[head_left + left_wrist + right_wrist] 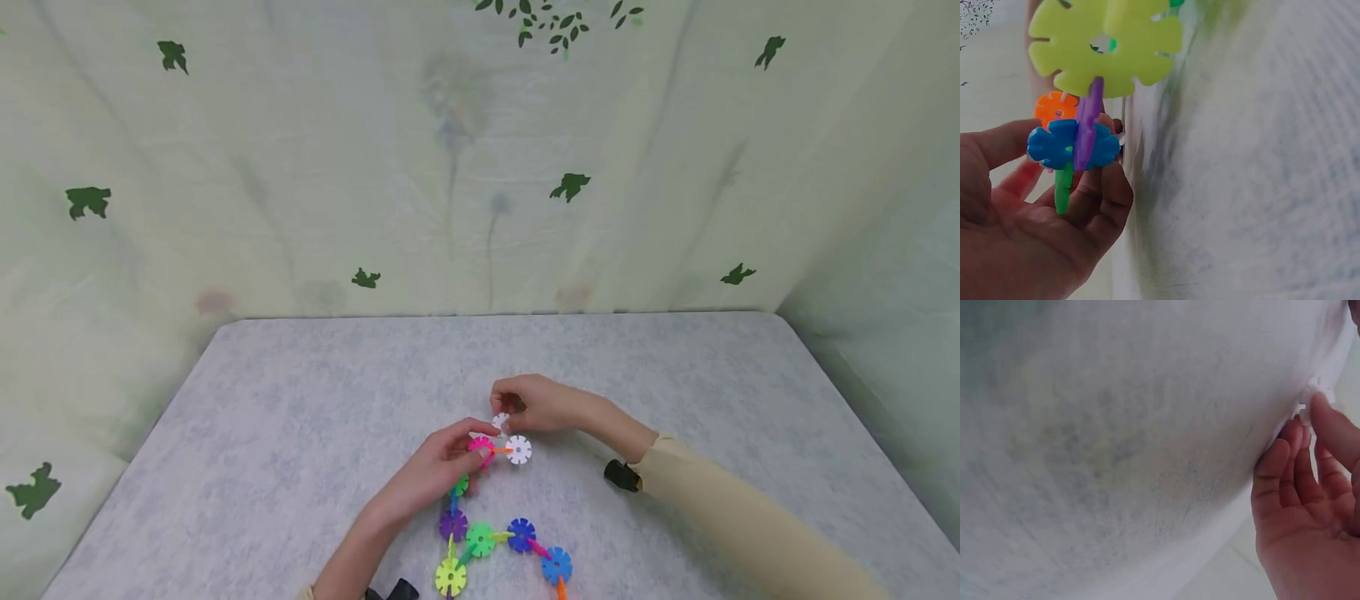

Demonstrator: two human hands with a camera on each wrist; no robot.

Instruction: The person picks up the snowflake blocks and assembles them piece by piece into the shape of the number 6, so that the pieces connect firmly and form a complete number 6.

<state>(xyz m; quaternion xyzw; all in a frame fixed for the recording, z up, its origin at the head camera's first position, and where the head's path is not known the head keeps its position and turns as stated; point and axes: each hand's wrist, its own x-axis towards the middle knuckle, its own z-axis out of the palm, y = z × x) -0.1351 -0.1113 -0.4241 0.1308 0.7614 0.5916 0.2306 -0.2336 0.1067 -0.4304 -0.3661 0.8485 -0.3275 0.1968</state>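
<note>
A chain of colourful notched plastic discs runs over the table's front middle. Its upper end has a pink disc (481, 450), which my left hand (431, 468) pinches between thumb and fingers. An orange disc seen edge-on links the pink one to a white disc (518, 450). Just above, my right hand (542, 403) pinches another white disc (501, 422) between thumb and finger; whether it touches the chain I cannot tell. The left wrist view shows a yellow disc (1138, 56), a purple disc (1088, 128) and a blue disc (1050, 144) close to the left palm.
Lower down, the chain continues through a purple disc (453, 526), a green disc (481, 540), a dark blue disc (521, 535) and a light blue disc (557, 565), past the frame's bottom. The grey table (300, 400) meets a pale curtain (300, 167) with green leaf shapes behind.
</note>
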